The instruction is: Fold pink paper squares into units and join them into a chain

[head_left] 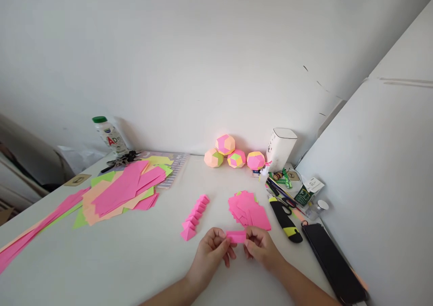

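Between my two hands is a small folded pink paper, held up over the table with a crease along its length. My left hand pinches its left end between thumb and fingers. At the right end, my right hand grips it the same way. Just beyond my right hand lies a loose pile of pink paper pieces, with a bit of green showing at its top. A slanting row of folded pink paper units stands to the left, beyond my left hand.
Paper balls sit by the wall beside a white container. A yellow-black utility knife, scissors and a black phone lie at right. Coloured paper sheets and a green-capped bottle are at left.
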Action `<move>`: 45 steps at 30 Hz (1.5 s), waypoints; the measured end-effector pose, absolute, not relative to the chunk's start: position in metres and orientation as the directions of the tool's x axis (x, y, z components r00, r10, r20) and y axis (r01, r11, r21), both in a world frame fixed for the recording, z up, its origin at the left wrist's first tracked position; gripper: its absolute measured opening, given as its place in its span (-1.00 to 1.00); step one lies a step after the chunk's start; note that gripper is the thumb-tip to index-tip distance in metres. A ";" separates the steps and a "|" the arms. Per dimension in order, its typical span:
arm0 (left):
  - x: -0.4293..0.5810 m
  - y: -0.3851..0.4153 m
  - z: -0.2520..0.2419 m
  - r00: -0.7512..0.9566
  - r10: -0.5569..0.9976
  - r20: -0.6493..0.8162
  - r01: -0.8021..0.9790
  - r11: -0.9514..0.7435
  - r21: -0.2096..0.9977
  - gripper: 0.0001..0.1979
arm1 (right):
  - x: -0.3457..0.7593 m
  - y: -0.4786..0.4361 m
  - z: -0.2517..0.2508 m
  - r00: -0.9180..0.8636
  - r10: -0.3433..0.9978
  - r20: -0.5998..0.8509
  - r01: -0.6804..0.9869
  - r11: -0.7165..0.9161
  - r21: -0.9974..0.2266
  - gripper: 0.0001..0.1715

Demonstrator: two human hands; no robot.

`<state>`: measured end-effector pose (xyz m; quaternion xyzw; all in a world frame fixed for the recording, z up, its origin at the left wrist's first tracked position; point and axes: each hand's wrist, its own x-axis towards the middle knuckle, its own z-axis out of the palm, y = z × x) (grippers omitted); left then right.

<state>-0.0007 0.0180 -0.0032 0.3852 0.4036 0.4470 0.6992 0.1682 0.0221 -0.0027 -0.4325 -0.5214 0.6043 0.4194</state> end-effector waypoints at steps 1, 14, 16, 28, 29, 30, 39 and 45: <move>-0.001 0.018 -0.003 0.266 0.939 -0.217 -0.325 0.300 0.897 -0.65 | 0.168 0.022 -0.002 -0.275 0.958 -0.082 -0.052 -0.100 -0.994 -0.89; -0.005 0.018 -0.004 0.230 0.948 -0.220 -0.370 0.294 0.881 -0.66 | 0.174 0.024 -0.008 -0.298 0.954 -0.029 -0.172 -0.084 -0.982 -0.87; -0.005 0.018 -0.005 0.241 0.945 -0.219 -0.382 0.300 0.874 -0.66 | 0.175 0.025 -0.008 -0.289 0.957 0.002 -0.195 -0.057 -0.979 -0.81; -0.008 0.015 -0.003 0.416 0.864 -0.285 -0.543 0.487 0.684 -0.62 | 0.158 0.000 -0.007 -0.143 0.960 -0.241 -0.475 -0.280 -0.834 -0.50; -0.008 0.014 -0.003 0.443 0.842 -0.309 -0.548 0.527 0.650 -0.61 | 0.156 -0.003 -0.006 -0.163 0.944 -0.287 -0.524 -0.329 -0.785 -0.49; -0.008 0.014 -0.004 0.467 0.819 -0.334 -0.549 0.565 0.616 -0.60 | 0.155 -0.004 -0.006 -0.182 0.928 -0.325 -0.560 -0.369 -0.741 -0.49; -0.008 0.020 -0.013 0.496 0.781 -0.380 -0.575 0.624 0.530 -0.54 | 0.154 -0.005 0.001 -0.202 0.874 -0.443 -0.597 -0.468 -0.651 -0.53; -0.009 0.021 -0.013 0.513 0.763 -0.393 -0.577 0.646 0.500 -0.56 | 0.158 -0.001 -0.003 -0.199 0.879 -0.434 -0.597 -0.460 -0.657 -0.49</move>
